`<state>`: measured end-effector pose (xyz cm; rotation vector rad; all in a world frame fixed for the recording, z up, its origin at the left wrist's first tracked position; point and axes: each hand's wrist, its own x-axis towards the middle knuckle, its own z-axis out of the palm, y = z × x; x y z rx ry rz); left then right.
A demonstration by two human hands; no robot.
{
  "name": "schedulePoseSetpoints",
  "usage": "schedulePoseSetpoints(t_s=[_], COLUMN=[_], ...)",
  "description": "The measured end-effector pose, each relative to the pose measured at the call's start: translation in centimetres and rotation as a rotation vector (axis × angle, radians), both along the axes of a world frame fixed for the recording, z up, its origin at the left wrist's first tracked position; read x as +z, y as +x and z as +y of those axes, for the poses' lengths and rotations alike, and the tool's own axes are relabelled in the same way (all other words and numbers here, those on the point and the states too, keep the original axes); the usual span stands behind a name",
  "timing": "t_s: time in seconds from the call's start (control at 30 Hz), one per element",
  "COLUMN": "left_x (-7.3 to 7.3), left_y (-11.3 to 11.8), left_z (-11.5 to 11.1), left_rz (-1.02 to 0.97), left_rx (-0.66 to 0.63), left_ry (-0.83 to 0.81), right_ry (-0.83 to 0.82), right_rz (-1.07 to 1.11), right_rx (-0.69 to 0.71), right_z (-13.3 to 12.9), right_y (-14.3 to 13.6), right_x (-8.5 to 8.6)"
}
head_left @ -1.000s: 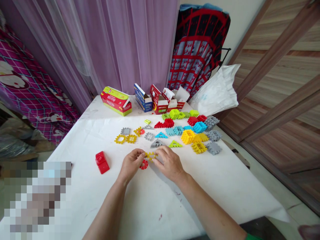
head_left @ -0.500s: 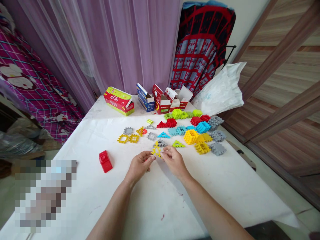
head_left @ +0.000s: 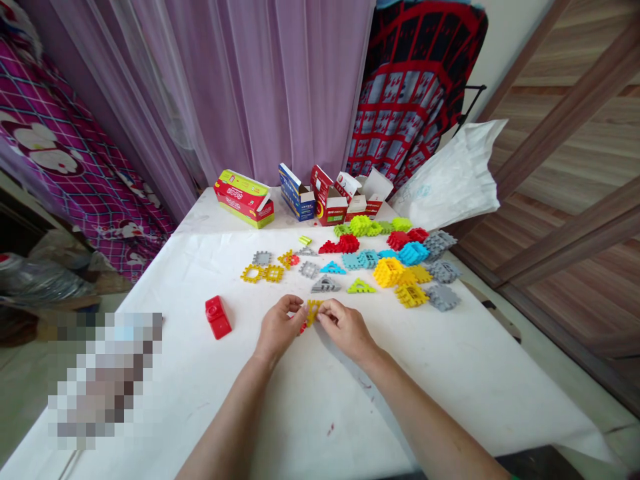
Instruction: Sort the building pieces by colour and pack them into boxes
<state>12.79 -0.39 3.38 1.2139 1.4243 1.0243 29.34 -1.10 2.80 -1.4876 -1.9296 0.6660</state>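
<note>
Between my two hands, just above the table, is a yellow interlocking building piece (head_left: 313,311). My left hand (head_left: 281,327) pinches its left side, and a bit of a red piece (head_left: 303,328) shows under those fingertips. My right hand (head_left: 347,328) grips the yellow piece's right side with thumb and fingers together. Just beyond my hands lie a grey triangular piece (head_left: 326,285) and a lime triangular piece (head_left: 361,286). Further off are a blue triangle (head_left: 333,268) and a grey square piece (head_left: 309,269). The fingers partly hide the held piece.
Stacks of yellow pieces (head_left: 389,273), grey pieces (head_left: 443,297), red pieces (head_left: 349,243) and lime pieces (head_left: 361,225) fill the right rear. Several cardboard boxes (head_left: 245,199) and a white bag (head_left: 453,180) stand behind. A red plastic object (head_left: 219,318) lies at left on the white table (head_left: 210,400).
The yellow piece has turned between my hands, and my right fingers have closed further over it. The grey triangle beyond is now less covered. The whole view has shifted slightly.
</note>
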Motion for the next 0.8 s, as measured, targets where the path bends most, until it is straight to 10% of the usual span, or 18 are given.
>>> schedulePoseSetpoints(t_s=[0.47,0.8], left_x=[-0.2,-0.2], left_y=[-2.9,-3.4], left_z=[1.1,1.4], left_rz=[0.330,0.305], left_rx=[0.172,0.204], left_ry=[0.113,0.113], right_ry=[0.135,0.037], right_rz=[-0.683,-0.827], right_rx=[0.342,0.051], right_z=[2.6,1.3], right_y=[0.8,12.2], right_x=[2.6,5.0])
